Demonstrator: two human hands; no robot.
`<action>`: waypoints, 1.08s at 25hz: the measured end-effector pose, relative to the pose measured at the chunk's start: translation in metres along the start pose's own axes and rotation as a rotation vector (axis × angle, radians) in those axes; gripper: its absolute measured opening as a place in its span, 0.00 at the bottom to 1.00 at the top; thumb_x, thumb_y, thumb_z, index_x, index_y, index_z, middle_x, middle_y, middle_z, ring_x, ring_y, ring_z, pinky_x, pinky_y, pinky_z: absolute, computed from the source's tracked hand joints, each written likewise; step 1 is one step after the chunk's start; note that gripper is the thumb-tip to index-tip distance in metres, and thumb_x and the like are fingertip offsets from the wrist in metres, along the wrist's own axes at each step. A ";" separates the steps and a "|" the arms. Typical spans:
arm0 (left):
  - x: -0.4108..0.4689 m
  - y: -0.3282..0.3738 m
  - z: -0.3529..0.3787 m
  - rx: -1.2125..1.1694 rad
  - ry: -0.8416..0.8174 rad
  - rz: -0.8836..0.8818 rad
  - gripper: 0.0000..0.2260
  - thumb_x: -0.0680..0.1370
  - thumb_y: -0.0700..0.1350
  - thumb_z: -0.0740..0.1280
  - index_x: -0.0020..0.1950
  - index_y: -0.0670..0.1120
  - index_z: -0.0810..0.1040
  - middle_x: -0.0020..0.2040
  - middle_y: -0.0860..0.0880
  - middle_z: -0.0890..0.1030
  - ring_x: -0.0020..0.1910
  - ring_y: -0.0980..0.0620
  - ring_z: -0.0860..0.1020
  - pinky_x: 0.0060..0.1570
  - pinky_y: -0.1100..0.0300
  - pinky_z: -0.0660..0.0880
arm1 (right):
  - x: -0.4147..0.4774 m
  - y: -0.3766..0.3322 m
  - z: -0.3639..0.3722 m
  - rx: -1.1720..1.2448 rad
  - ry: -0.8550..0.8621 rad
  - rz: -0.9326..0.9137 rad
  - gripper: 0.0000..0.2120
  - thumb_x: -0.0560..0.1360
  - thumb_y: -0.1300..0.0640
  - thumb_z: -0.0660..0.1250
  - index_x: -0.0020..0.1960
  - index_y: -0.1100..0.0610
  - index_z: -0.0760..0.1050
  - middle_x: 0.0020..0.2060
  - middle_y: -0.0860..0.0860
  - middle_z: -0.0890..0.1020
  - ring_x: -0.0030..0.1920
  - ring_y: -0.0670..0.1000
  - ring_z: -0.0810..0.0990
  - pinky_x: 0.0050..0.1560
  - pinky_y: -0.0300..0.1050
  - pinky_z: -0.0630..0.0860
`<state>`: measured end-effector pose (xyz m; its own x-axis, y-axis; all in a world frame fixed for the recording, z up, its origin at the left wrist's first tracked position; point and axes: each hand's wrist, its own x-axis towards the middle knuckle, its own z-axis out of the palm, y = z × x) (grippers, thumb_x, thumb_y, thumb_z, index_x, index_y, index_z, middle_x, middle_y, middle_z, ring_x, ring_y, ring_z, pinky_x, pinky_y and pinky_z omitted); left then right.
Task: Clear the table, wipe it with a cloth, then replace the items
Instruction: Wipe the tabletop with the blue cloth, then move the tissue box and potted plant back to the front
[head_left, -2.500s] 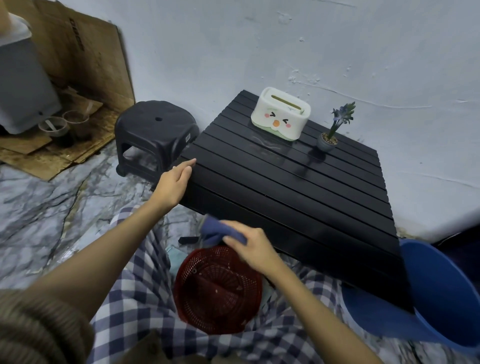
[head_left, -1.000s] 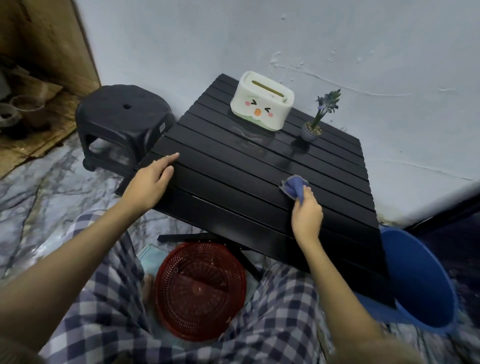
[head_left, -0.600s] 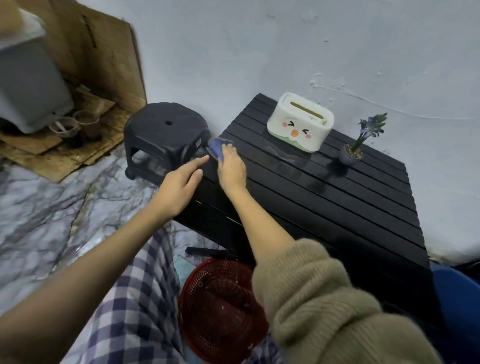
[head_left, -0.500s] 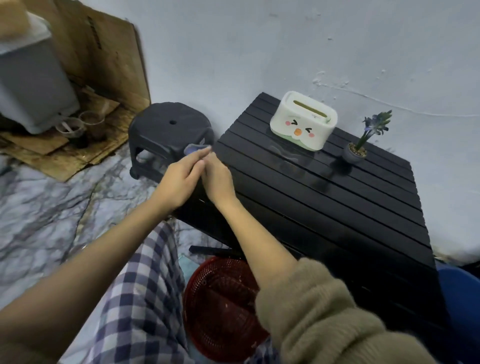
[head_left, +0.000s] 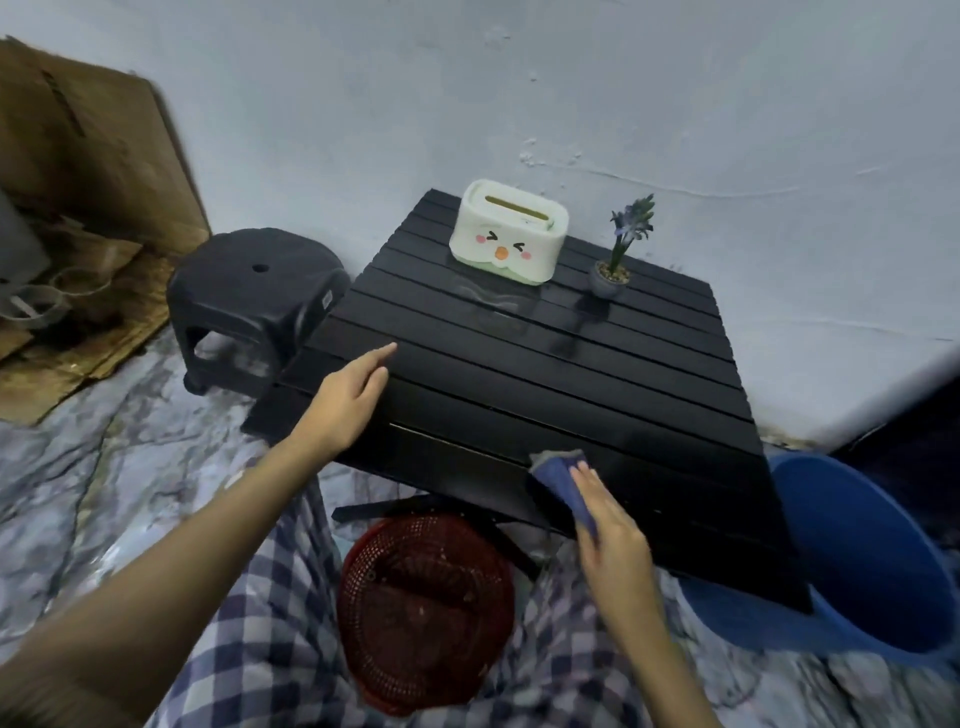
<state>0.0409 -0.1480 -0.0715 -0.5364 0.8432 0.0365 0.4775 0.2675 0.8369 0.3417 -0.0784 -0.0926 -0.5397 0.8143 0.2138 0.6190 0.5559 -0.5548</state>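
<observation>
Your right hand (head_left: 613, 525) flat on the blue cloth (head_left: 563, 480) at the near edge of the black slatted table (head_left: 519, 384), left hand (head_left: 348, 395) fingers loosely spread on its left side, tissue box (head_left: 509, 231) and plant (head_left: 615, 254) at the back by the wall, marble floor (head_left: 78, 467).

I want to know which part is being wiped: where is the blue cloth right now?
In the head view the blue cloth lies under the right hand at the table's near edge, right of centre, above the red basket.

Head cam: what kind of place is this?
Probably a home room, floor-level: a low black slatted table against a plastered wall, marble-patterned floor, a plastic stool and flattened cardboard beside it.
</observation>
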 end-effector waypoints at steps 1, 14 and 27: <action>0.000 0.000 0.006 0.008 -0.021 0.001 0.18 0.80 0.44 0.55 0.70 0.48 0.66 0.70 0.43 0.71 0.69 0.46 0.68 0.67 0.57 0.63 | -0.006 0.020 -0.018 -0.025 0.070 0.101 0.21 0.75 0.67 0.61 0.67 0.61 0.67 0.67 0.52 0.68 0.67 0.54 0.70 0.65 0.27 0.60; 0.032 0.013 0.013 -0.042 -0.027 0.045 0.18 0.79 0.42 0.56 0.70 0.51 0.66 0.72 0.43 0.67 0.73 0.48 0.62 0.73 0.53 0.58 | 0.054 0.067 -0.086 -0.357 0.338 0.563 0.23 0.76 0.59 0.62 0.69 0.64 0.63 0.68 0.64 0.68 0.69 0.64 0.65 0.70 0.63 0.56; 0.280 0.026 0.027 0.247 -0.020 0.104 0.27 0.77 0.46 0.59 0.74 0.44 0.54 0.75 0.43 0.60 0.74 0.43 0.59 0.73 0.47 0.58 | 0.353 0.016 0.020 0.009 -0.090 0.195 0.30 0.78 0.54 0.59 0.74 0.57 0.49 0.75 0.57 0.58 0.74 0.57 0.58 0.71 0.53 0.60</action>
<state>-0.0780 0.1073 -0.0545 -0.4631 0.8804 0.1026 0.6860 0.2827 0.6704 0.1493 0.2146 -0.0417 -0.4597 0.8876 0.0290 0.7117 0.3877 -0.5858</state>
